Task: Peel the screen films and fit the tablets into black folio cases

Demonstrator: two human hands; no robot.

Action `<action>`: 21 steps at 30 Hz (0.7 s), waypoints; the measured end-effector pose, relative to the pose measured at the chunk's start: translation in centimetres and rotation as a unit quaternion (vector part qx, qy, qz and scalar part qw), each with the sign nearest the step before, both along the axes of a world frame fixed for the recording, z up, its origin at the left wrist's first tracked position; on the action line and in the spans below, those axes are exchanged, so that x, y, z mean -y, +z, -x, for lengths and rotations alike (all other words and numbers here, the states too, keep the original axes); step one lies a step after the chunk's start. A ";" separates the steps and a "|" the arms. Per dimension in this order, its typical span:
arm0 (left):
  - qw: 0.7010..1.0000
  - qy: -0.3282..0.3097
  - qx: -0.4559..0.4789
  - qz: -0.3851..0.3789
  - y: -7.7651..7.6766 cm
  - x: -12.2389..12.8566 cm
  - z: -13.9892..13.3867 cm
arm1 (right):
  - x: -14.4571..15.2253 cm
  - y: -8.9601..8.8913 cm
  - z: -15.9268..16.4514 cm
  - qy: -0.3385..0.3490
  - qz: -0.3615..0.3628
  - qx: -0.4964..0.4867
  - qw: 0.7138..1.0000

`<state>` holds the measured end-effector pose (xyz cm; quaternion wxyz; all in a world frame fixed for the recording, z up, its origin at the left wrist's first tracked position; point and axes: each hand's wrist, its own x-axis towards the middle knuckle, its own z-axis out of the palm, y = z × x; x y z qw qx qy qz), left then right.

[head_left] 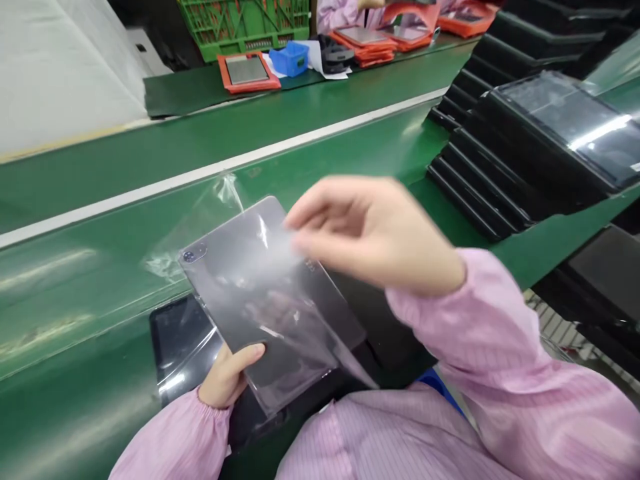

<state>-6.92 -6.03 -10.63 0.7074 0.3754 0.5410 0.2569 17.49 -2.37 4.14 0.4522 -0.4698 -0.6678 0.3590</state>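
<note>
Near: the left hand (227, 377) gripped the near left edge of a gray tablet (225, 283), thumb flat on its back, other fingers mostly hidden beneath. The tablet was back side up, tilted, camera corner to the far left. Clear film (300, 357) lay across its near part, a loose flap off the near right side; more clear film stuck out past the far left edge. Couldn't tell if it was one piece.

A dark-screened device (183, 333) was on the green worktop (60, 427), left of the tablet and partly behind the left hand.

Right hand (377, 233) was over the tablet's right side, fingers curled, thumb close to fingertips — motion blur, couldn't tell whether it pinched anything.

Right: stacked black trays (480, 177), clear-wrapped item (560, 113) on top. Beyond, a white strip (225, 163) ran across.

Far: orange-framed panel (247, 70), blue bin (290, 60), green crate (245, 27) — plus a co-worker's pink sleeve (337, 15) at far right.
</note>
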 end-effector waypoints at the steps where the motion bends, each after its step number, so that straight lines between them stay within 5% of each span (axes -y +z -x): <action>1: 0.999 0.031 0.022 0.011 0.0 0.0 -0.1 | -0.5 -0.1 -1.8 -0.076 -0.015 -0.012 0.997; 5: 0.991 0.110 0.061 0.051 0.0 0.3 -0.7 | 0.9 -3.5 -5.7 -0.243 -0.040 -0.058 0.968; 12: 0.991 0.107 0.076 0.024 -0.2 -0.1 -1.0 | 8.3 -11.9 -0.7 -0.138 0.212 -0.062 0.966; 16: 0.992 0.085 0.086 -0.024 -0.8 -0.2 -1.1 | 9.5 -12.9 0.6 -0.194 0.238 -0.075 0.949; 21: 0.991 0.110 0.058 -0.040 0.1 0.4 -1.5 | 9.6 -12.0 -1.9 -0.302 0.175 -0.187 0.918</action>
